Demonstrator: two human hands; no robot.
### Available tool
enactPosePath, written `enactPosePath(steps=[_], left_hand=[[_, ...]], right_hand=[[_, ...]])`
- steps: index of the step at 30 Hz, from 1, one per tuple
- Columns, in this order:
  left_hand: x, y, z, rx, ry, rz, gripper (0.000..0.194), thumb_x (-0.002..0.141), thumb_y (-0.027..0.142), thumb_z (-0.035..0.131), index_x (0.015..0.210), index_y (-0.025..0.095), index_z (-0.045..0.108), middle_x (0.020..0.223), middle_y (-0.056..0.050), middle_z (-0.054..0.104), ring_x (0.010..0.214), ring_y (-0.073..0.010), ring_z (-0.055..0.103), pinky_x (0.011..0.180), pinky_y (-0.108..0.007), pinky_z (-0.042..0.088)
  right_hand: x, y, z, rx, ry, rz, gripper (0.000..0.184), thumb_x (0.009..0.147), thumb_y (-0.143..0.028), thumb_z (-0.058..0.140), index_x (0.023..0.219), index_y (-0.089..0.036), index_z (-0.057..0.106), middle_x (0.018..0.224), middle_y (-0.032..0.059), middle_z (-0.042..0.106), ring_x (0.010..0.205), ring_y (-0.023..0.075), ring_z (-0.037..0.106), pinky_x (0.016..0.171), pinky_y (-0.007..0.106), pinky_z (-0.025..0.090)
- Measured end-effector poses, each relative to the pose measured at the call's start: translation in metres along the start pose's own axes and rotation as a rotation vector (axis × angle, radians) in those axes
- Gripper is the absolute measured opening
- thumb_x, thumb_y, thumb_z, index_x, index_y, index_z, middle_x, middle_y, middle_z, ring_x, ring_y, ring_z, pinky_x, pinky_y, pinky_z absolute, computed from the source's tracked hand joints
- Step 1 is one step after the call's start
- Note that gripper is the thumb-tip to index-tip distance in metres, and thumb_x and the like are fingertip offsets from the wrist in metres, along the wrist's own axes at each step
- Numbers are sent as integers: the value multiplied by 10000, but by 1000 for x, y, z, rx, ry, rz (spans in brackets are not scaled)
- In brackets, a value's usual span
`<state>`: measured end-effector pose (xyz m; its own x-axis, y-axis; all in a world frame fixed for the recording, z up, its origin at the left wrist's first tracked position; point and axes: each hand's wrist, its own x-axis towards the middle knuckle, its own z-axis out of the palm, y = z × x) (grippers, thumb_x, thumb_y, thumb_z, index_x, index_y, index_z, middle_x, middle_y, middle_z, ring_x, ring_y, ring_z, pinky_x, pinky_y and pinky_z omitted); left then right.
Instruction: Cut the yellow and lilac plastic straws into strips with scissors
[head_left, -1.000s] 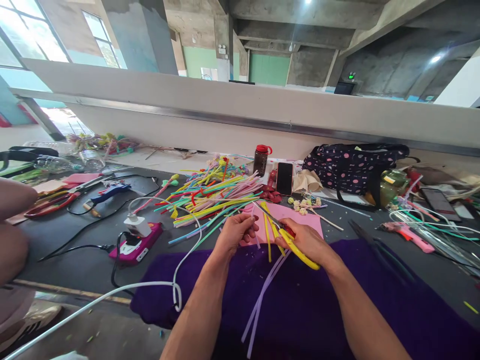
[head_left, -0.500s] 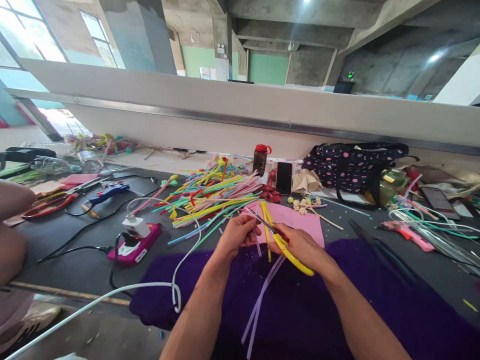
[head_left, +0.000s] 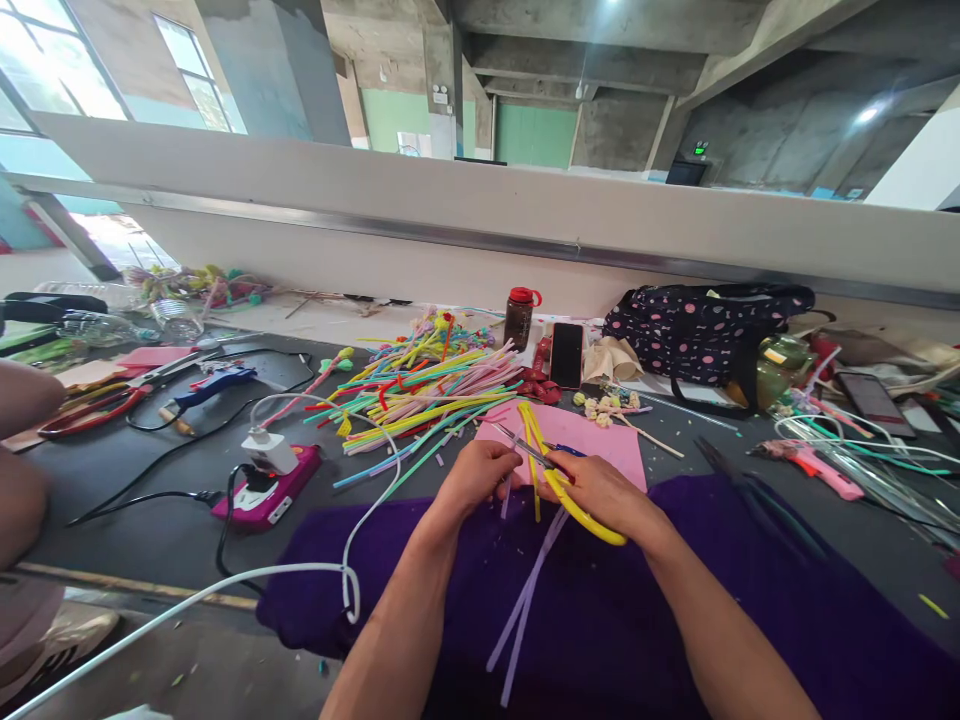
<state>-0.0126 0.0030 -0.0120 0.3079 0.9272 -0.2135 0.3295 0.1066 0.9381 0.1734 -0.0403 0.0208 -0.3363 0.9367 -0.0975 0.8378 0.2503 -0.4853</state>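
Yellow-handled scissors (head_left: 559, 485), clasped in the right grip (head_left: 604, 492), point toward the left grip (head_left: 480, 474) pinching a lilac strip (head_left: 505, 501).

We tally two wearer's hands, left hand (head_left: 480, 475) and right hand (head_left: 604, 492). Scissors, we get three: yellow-handled pair (head_left: 581, 517), red-handled pair (head_left: 161, 374), dark pair (head_left: 739, 482). Phones, two: upright phone (head_left: 566, 355), flat phone (head_left: 870, 402). Long lilac strips (head_left: 517, 657), two. One each: red-lidded bottle (head_left: 517, 322), patterned bag (head_left: 697, 335), magenta power block (head_left: 281, 490), white charger (head_left: 271, 453). Piled strips (head_left: 427, 390) overlap; we can't count those.
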Motion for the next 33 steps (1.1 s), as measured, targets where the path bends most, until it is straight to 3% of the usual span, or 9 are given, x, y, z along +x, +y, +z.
enactPosePath(steps=[2,8,15,20,24,28,33], left_hand=[[0,-3,2,112,-36,-23,243,709,312,504,545,142,561,377,24,503,293,-66,396,335,-177,256],[3,-10,9,211,-113,-44,298,718,395,491,682,131,621,449,-1,560,317,-85,439,339,-184,260],[5,-10,12,298,-138,-60,353,731,452,481,654,125,587,452,-9,557,320,-91,448,342,-187,290],[5,-10,7,343,-98,-99,285,749,361,463,680,123,604,479,-8,580,311,-86,443,339,-192,286],[8,-9,0,197,4,-30,263,765,332,453,756,128,618,480,11,570,304,-73,435,339,-185,292],[7,-5,-4,-110,45,1,257,778,316,465,848,107,597,481,28,543,333,-56,451,356,-163,328],[1,4,-8,-415,53,64,260,717,259,572,943,136,530,599,19,606,388,-52,508,351,-140,352]], right_hand=[[0,0,1,-82,-13,31,395,805,-499,467,1083,-240,575,921,65,666,798,211,607,624,256,369],[2,-2,7,-286,-58,80,429,798,-525,454,1068,-216,577,912,106,669,824,253,618,637,286,374],[4,0,12,-328,-55,56,331,848,-368,390,1046,-194,589,938,111,666,840,240,622,638,282,378],[4,1,7,-271,-32,74,399,834,-493,397,1037,-207,585,929,94,664,833,226,618,625,261,360],[1,5,-5,-187,100,85,486,809,-604,367,1093,-248,536,899,56,669,822,214,617,608,250,342],[-3,6,-14,-111,180,78,500,792,-611,400,1158,-280,481,936,33,663,842,205,611,606,239,339],[-5,-1,-13,-126,175,76,484,755,-581,491,1151,-304,486,904,4,665,789,193,610,583,235,319]])
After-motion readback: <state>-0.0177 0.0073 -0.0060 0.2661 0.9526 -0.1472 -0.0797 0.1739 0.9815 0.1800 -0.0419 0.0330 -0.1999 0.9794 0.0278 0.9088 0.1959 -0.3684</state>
